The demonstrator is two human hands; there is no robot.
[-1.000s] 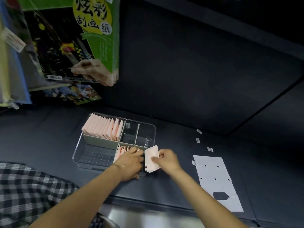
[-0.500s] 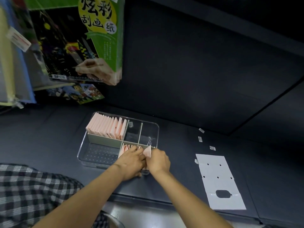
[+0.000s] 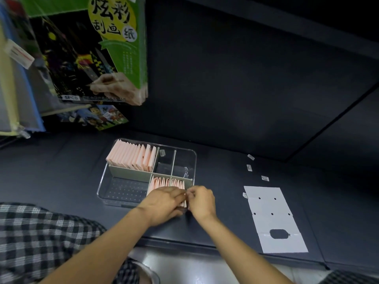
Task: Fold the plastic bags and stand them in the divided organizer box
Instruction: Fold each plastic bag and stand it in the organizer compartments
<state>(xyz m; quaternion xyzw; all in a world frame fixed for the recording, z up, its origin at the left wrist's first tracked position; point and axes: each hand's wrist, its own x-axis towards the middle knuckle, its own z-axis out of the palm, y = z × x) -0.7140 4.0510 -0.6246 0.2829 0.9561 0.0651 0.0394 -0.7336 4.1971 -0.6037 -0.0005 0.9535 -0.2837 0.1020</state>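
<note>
A clear divided organizer box (image 3: 192,158) sits on the dark table. Its far left compartment holds a row of folded pink bags (image 3: 131,156) standing upright. The near right compartment holds another row of folded pink bags (image 3: 168,182). My left hand (image 3: 164,201) rests on that near row and presses it leftward. My right hand (image 3: 202,200) pinches a folded pink bag (image 3: 184,202) at the right end of the row, mostly down inside the compartment. The two far right compartments and the near left one hold no bags.
A flat white card with holes (image 3: 272,218) lies on the table to the right, with small labels (image 3: 264,178) scattered beyond it. A green packet (image 3: 114,48) and other packets hang at the upper left. A checked cloth (image 3: 41,238) covers the lower left.
My right hand carried the folded bag left from beside the box and lowered it into the near right compartment. My left hand stayed on the row of bags.
</note>
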